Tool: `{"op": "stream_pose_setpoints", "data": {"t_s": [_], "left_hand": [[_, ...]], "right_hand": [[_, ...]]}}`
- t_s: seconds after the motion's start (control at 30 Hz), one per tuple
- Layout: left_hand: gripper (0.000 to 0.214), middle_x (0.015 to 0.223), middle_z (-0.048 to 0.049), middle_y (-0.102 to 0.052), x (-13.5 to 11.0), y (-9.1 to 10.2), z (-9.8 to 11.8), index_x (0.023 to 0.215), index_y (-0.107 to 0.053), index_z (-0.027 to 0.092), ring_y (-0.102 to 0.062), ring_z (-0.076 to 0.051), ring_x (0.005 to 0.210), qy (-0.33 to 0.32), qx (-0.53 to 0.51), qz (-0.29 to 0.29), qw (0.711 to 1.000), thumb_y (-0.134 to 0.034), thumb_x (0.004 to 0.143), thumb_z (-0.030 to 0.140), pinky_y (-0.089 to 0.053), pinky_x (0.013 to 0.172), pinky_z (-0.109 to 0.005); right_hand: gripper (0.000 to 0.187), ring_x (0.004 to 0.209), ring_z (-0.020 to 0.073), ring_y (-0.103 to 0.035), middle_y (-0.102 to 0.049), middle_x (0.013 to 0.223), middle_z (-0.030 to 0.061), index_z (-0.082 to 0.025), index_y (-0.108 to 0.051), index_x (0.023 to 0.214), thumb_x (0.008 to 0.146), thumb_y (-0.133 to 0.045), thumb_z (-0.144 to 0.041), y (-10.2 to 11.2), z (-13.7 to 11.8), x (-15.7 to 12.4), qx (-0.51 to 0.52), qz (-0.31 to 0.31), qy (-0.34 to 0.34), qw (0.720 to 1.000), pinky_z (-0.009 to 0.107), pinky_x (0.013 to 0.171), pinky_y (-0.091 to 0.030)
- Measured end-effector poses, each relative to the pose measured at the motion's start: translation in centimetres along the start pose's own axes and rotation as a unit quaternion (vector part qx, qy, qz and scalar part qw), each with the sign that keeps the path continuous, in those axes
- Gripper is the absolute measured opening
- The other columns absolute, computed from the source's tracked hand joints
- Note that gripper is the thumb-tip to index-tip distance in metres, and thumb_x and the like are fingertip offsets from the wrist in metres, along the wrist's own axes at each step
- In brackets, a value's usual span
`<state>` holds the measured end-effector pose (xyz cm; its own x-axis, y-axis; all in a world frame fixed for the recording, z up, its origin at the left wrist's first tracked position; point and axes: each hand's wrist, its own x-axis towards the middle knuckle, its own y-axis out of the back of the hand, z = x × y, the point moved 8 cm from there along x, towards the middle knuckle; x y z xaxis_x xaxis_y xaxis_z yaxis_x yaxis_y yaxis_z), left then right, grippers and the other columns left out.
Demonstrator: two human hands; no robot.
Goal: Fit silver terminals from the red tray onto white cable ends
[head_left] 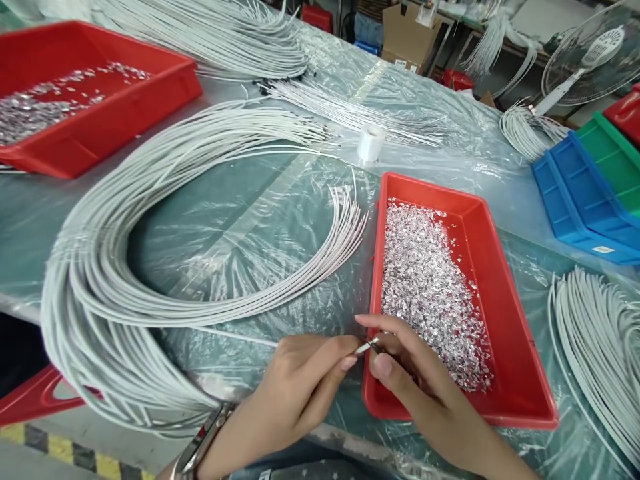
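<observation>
At the left of the frame, a red tray (145,107) with silvery scraps along its floor stands at the upper corner, beside a large looped bundle of white cables (80,267) that curves round toward the centre. A second white bundle (225,43) lies along the upper edge. In the lower centre, the left hand (307,383), a dark-banded watch (205,437) on its wrist, pinches a single white cable (364,348) between thumb and forefinger, its tip projecting rightward. Above, near the upper centre, thin white wires (350,110) lie beside an upright white roll (371,144). Right of the left hand, the right hand (423,383) curls thumb and fingers about a small metallic object (379,346), too small to identify, at the cable's tip. Behind this hand, a second red tray (510,293) contains a heap of silvery pieces (430,280). Blue bins (570,193) and a further cable bundle (600,340) occupy the right edge.
</observation>
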<state>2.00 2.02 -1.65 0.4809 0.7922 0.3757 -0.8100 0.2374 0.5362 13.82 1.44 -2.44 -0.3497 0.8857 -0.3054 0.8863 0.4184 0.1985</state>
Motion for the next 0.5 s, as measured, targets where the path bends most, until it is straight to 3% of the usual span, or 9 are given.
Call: {"op": "stream_pose_setpoints", "data": {"t_s": [0.3,0.5], "left_hand": [[0.013,0.064,0.0016,-0.055,-0.07,-0.19,0.06,0.092,-0.049,0.018,-0.042,-0.011,0.049,-0.028,0.001,0.012,1.000,-0.038,0.095,0.012,-0.033,0.049,-0.023],[0.014,0.064,0.0003,-0.055,-0.15,-0.32,-0.13,0.091,-0.050,0.016,-0.041,-0.011,0.048,-0.040,-0.016,0.014,0.999,-0.040,0.092,0.007,-0.031,0.047,-0.023]], "right_hand": [[0.030,0.061,0.0101,-0.036,-0.039,0.069,-0.0055,-0.038,-0.055,0.124,0.095,-0.048,-0.037,-0.79,0.68,0.31,0.171,-0.094,-0.037,0.980,0.025,0.057,-0.032],[0.030,0.063,0.0086,-0.039,-0.044,0.074,-0.0046,-0.038,-0.057,0.123,0.093,-0.052,-0.036,-0.59,0.84,0.42,0.168,-0.090,-0.043,0.981,0.023,0.059,-0.036]]}}
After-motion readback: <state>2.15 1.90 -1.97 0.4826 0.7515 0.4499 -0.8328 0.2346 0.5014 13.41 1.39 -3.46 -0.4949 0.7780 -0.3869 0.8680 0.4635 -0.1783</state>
